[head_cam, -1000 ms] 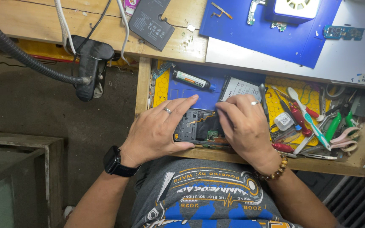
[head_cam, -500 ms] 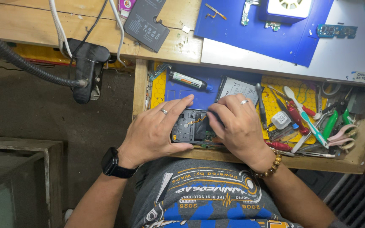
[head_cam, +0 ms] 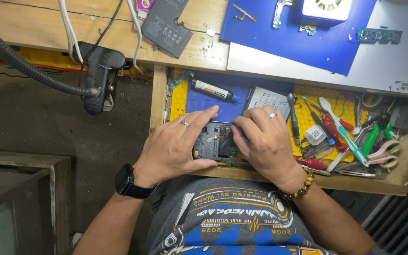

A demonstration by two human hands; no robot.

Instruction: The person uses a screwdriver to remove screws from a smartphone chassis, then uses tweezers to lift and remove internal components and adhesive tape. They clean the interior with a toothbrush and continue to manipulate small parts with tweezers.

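Bracing an opened smartphone (head_cam: 216,144) from both sides, the hands keep it pinned flat on the front edge of the pull-out drawer (head_cam: 159,97), back cover off and internals facing up. Left hand (head_cam: 173,146) lies over the phone's left end, fingers spread and thumb tucked under the near edge: a steadying clamp, not a lift. Right hand (head_cam: 263,141) covers the right end, fingertips curled down onto the exposed board near the middle; it probably presses or picks at a small part or flex there, but the fingers hide the contact point. No tool visible in either hand.

Phone sits just in front of a blue work mat (head_cam: 218,101), close to the body, so forearms can rest on the drawer rim. A small adhesive tube (head_cam: 212,89) lies on the mat just beyond the fingers. A removed phone battery (head_cam: 270,99) lies touching the right hand's far side. Right of that, on a yellow honeycomb mat (head_cam: 334,101), loose tools within reach: toothbrush (head_cam: 343,130), red-handled screwdrivers (head_cam: 329,127), tweezers.

Above the drawer, the bench (head_cam: 29,26) carries a second battery (head_cam: 164,23), a larger blue mat (head_cam: 279,33) with small circuit boards, and a clamp-mounted flexible hose (head_cam: 24,66) at the left.
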